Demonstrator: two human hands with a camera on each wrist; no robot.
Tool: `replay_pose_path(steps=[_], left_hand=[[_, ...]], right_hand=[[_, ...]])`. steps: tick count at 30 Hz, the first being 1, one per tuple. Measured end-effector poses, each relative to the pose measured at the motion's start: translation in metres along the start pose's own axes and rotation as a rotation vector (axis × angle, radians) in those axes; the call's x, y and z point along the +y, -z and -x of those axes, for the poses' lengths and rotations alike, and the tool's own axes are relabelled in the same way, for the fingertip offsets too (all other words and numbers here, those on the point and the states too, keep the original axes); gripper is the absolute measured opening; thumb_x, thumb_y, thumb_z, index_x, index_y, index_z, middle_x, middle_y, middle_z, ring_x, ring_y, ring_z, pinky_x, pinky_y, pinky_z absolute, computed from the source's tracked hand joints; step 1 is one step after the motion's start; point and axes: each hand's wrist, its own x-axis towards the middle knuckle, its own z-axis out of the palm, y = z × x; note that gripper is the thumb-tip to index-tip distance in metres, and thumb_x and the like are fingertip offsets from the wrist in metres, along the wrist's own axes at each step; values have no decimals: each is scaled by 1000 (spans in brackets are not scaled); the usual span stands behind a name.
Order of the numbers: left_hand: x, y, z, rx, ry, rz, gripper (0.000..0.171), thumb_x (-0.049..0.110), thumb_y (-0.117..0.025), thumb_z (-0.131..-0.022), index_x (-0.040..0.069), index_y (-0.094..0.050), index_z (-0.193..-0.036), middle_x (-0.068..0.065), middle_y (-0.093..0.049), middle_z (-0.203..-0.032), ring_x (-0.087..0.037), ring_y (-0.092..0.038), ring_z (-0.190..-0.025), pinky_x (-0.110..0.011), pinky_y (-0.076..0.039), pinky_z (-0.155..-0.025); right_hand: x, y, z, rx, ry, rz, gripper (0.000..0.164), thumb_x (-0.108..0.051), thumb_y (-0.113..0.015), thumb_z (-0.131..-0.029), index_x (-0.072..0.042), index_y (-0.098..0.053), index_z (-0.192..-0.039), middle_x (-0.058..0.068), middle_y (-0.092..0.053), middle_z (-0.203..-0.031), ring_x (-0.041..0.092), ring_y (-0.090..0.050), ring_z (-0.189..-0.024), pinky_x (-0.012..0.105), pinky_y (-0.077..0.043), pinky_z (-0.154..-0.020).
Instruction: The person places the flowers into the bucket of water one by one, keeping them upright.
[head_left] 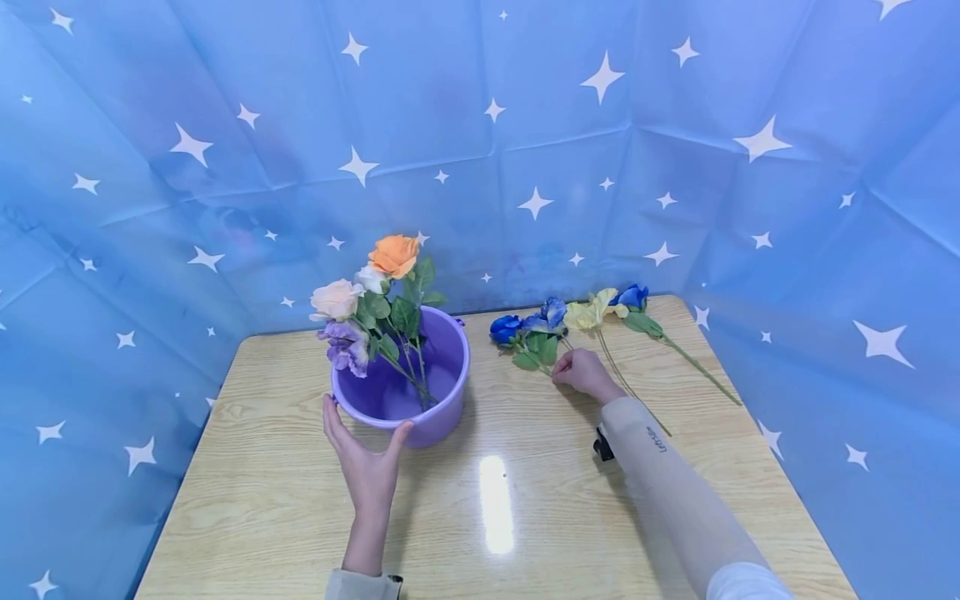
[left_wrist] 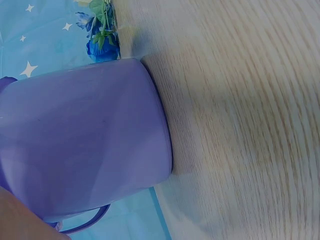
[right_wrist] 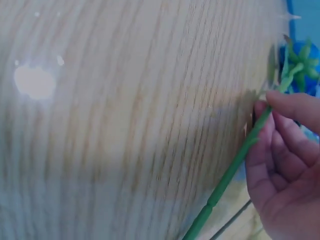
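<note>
A purple bucket (head_left: 450,408) stands on the table, holding several artificial flowers: an orange rose (head_left: 394,255), a pale pink rose (head_left: 336,300), a white one and a purple one (head_left: 347,347). My left hand (head_left: 367,467) touches the bucket's near side at the rim, thumb and fingers spread wide and fairly straight. To the right, my right hand (head_left: 587,374) pinches the green stem (right_wrist: 230,172) of a blue rose (head_left: 506,328) between thumb and fingers. The stem slants down past the palm in the right wrist view, the blue bloom partly hidden behind the thumb.
Beyond my right hand lie another blue flower (head_left: 553,312), a yellow flower (head_left: 588,313) with a long thin stem, and a blue rose (head_left: 632,297) near the table's right edge. A blue star-patterned cloth (head_left: 480,217) hangs around the wooden table (head_left: 247,492).
</note>
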Motion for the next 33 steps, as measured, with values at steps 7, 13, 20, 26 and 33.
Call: replay_pose_path(steps=[7, 13, 20, 26, 33], left_hand=[[0, 0, 0, 0, 5, 3, 124, 24, -92, -69, 10, -11, -161, -12, -14, -167, -34, -17, -153, -59, -18, -125], [1, 0, -1, -1, 16, 11, 124, 24, -92, -68, 10, -11, -161, -12, -14, -167, -34, -17, -153, -59, -18, -125], [0, 0, 0, -2, 21, 15, 124, 23, -92, -68, 11, -11, -161, -13, -14, -167, -33, -16, -153, -59, -18, -125], [0, 0, 0, -1, 17, 14, 124, 23, -92, -68, 11, -11, -161, -12, -14, -167, -33, -17, -153, -58, -17, -126], [-1, 0, 0, -1, 17, 14, 124, 24, -92, -68, 11, -11, -161, -12, -14, -167, -33, -17, -153, -58, -17, -126]], right_hand=[[2, 0, -1, -36, -30, -58, 16, -13, -78, -85, -2, -75, -96, 11, -73, -92, 18, -63, -81, 31, -54, -77], [1, 2, 1, -52, -36, -139, 14, -12, -76, -87, -3, -76, -98, 13, -74, -103, 26, -65, -97, 45, -53, -94], [-6, 6, 3, -57, -21, -189, 15, -13, -74, -89, -4, -76, -101, 11, -74, -107, 24, -66, -98, 41, -55, -89], [-15, 11, 6, -56, -19, -207, 20, -15, -73, -90, -5, -76, -107, 11, -73, -112, 24, -66, -101, 37, -57, -85], [-30, 17, 7, -44, 1, -193, 24, -18, -72, -91, -3, -74, -111, 10, -74, -104, 23, -68, -95, 32, -58, -78]])
